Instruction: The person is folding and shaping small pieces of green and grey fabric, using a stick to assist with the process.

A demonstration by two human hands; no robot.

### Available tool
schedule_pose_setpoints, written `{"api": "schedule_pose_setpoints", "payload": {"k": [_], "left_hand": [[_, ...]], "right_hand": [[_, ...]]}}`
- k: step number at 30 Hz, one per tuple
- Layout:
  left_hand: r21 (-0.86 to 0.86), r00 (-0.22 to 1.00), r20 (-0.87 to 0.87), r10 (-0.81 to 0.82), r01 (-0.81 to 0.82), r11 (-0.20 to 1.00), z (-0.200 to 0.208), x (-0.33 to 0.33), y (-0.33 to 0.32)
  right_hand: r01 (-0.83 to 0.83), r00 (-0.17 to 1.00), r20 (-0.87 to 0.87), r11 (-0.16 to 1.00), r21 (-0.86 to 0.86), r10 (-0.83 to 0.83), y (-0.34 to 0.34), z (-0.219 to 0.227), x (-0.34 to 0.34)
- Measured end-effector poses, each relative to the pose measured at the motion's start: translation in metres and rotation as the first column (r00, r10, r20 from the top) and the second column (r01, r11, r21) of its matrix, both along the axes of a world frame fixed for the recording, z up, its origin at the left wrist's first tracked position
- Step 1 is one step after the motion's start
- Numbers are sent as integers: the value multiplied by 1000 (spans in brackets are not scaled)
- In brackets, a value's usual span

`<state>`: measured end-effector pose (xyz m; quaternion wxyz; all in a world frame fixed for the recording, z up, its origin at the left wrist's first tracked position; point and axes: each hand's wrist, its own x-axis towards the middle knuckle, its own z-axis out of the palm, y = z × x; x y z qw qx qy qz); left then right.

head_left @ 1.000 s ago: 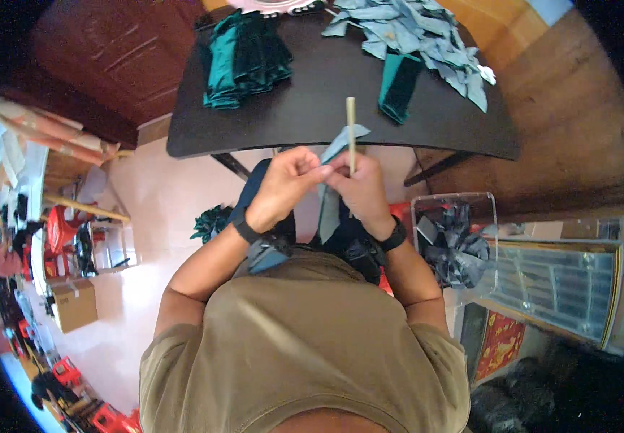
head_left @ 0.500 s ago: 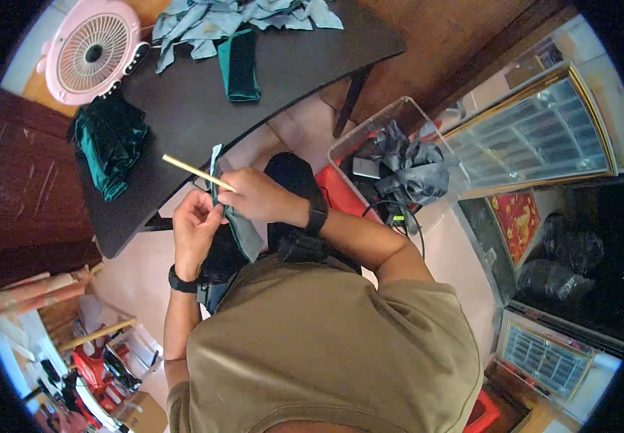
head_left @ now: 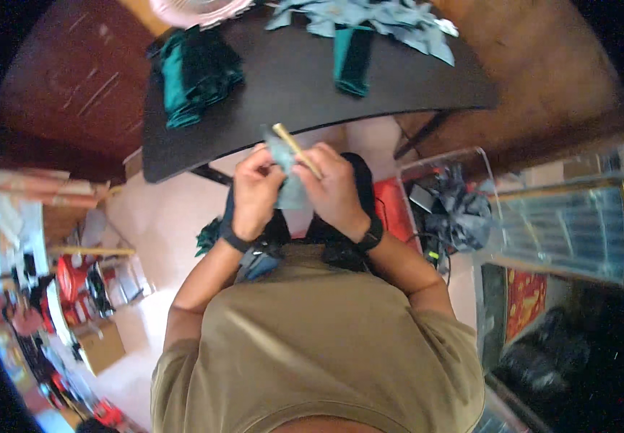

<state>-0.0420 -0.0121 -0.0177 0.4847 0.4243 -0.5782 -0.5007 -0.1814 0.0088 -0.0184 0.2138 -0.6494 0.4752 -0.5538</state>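
Just short of the table edge, over my lap, both hands work at a small grey-green piece of cloth. My left hand pinches the cloth's left side with closed fingers. In my right hand a thin pale-yellow stick slants up and left across the cloth. My right thumb lies by the cloth's right edge; blur hides whether it grips the cloth too.
On the dark table lie a green velvet pile, a folded green velvet piece and grey-blue cloth pieces. A pink fan stands behind. A clear bin with dark plastic sits at right.
My view has turned, so the table sits farther right. My right hand has drawn away from the left, the cloth now shows broader between them, and the stick points more toward the table.
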Motion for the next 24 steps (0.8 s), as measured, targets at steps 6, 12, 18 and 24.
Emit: {"api": "schedule_pose_setpoints", "payload": {"k": [6, 12, 18, 24], "left_hand": [[56, 962, -252, 104, -92, 994, -1, 2, 7], [-176, 966, -247, 77, -123, 977, -4, 4, 1], [31, 983, -181, 31, -26, 999, -6, -1, 0], [-48, 993, -95, 69, -74, 996, 1, 1, -1]], "right_hand": [[-132, 991, -3, 991, 4, 132, 3, 6, 7], [-295, 955, -67, 949, -109, 289, 2, 9, 7], [-288, 953, -135, 951, -115, 273, 1, 3, 4], [-39, 999, 20, 998, -53, 40, 0, 8, 8]]}}
